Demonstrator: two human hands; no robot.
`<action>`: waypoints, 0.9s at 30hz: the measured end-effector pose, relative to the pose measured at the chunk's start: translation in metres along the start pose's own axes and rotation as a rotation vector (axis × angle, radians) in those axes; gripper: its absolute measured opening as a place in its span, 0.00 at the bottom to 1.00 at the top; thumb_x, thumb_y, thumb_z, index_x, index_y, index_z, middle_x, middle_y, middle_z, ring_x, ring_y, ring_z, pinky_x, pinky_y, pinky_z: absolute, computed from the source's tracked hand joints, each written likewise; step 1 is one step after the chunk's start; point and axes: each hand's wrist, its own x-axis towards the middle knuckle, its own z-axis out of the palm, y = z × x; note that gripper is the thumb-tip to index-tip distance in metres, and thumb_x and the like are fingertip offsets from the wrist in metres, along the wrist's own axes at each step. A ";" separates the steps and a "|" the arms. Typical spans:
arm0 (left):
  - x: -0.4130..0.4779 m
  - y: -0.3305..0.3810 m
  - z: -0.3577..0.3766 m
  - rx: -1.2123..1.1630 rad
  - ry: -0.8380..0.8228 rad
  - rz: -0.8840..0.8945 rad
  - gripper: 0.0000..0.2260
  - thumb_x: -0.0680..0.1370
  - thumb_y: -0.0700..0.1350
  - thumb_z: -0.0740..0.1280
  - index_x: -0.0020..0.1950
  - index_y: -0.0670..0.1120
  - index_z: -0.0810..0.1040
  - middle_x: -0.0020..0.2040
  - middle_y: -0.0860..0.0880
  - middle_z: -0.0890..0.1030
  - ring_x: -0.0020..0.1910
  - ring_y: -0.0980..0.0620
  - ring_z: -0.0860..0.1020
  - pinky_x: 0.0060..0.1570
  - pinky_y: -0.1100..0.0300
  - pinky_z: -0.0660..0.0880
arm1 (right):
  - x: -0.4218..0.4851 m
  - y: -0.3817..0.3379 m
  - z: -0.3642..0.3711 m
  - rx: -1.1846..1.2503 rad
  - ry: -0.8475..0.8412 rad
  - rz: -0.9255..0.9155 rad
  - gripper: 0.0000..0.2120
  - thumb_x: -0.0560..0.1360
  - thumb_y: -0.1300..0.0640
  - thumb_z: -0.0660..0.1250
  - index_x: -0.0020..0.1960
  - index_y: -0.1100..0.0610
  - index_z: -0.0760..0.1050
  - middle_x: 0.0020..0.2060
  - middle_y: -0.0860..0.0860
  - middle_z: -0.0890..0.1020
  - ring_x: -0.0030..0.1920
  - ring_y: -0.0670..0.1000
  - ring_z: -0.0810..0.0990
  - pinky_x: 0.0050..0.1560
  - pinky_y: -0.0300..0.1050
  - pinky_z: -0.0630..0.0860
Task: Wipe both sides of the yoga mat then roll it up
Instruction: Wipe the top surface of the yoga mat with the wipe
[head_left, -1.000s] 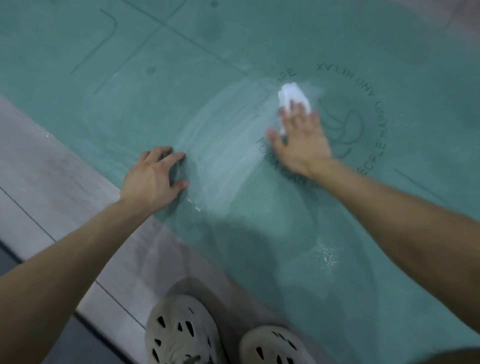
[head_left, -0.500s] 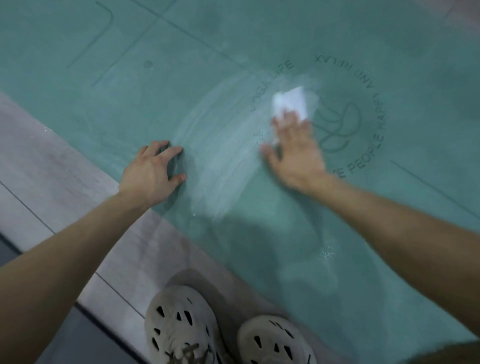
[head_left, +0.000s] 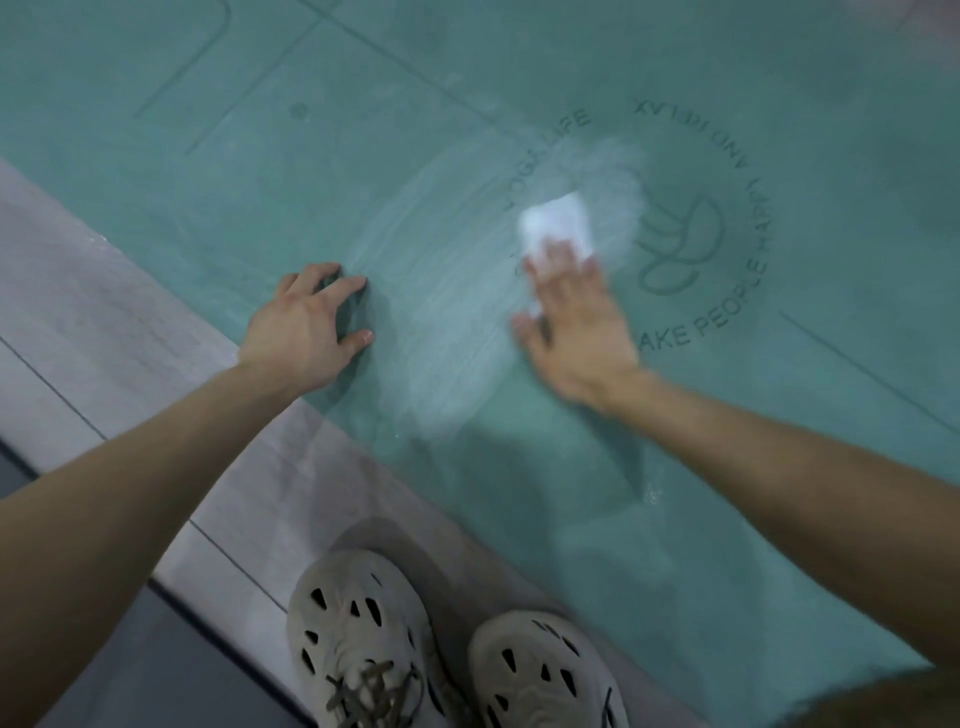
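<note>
1. You have one teal rubber yoga mat (head_left: 467, 78), lying flat and unrolled on the floor and filling most of the view. Its near edge runs diagonally from the left side down toward your feet.
2. You have one small white folded cloth (head_left: 558, 223), lying on the mat just left of the round printed logo with its ring of lettering (head_left: 685, 244).
3. Both of your hands are on the mat. Your right hand (head_left: 576, 327) is blurred and lies flat with its fingers over the cloth's near edge, pressing it down. Its grip is wide and wraps nothing.
4. Your left hand (head_left: 301, 332) sits just inside the mat's near edge, propped on arched, spread fingertips. Its grip is wide too and holds nothing.
5. A band of pale curved wet streaks (head_left: 441, 312) lies between your two hands, and part of the lettering is hidden under it.
6. Your two beige perforated foam shoes (head_left: 358, 639) stand at the bottom, the left one on the pale wood-grain floor (head_left: 104, 322) and the right one touching the mat's edge.
7. Your right forearm crosses over the mat's lower right part and hides it
</note>
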 end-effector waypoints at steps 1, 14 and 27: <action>0.000 0.000 0.000 0.004 -0.001 0.002 0.29 0.78 0.58 0.73 0.77 0.58 0.69 0.77 0.51 0.67 0.75 0.43 0.66 0.67 0.40 0.75 | -0.021 -0.033 0.011 0.027 -0.049 -0.200 0.34 0.86 0.37 0.45 0.86 0.54 0.50 0.86 0.55 0.48 0.85 0.55 0.42 0.83 0.60 0.48; -0.001 0.000 0.002 0.005 0.000 0.011 0.29 0.78 0.57 0.73 0.78 0.57 0.69 0.78 0.50 0.67 0.75 0.42 0.66 0.67 0.41 0.74 | 0.005 0.031 -0.009 -0.012 -0.007 0.167 0.36 0.85 0.36 0.40 0.86 0.56 0.46 0.85 0.57 0.46 0.85 0.56 0.42 0.84 0.59 0.45; -0.012 -0.020 -0.004 -0.149 0.259 0.009 0.13 0.80 0.48 0.71 0.64 0.50 0.82 0.59 0.48 0.81 0.60 0.44 0.79 0.61 0.49 0.77 | 0.061 0.043 -0.004 0.024 0.007 0.111 0.34 0.85 0.38 0.43 0.86 0.53 0.51 0.86 0.53 0.50 0.85 0.53 0.46 0.84 0.55 0.43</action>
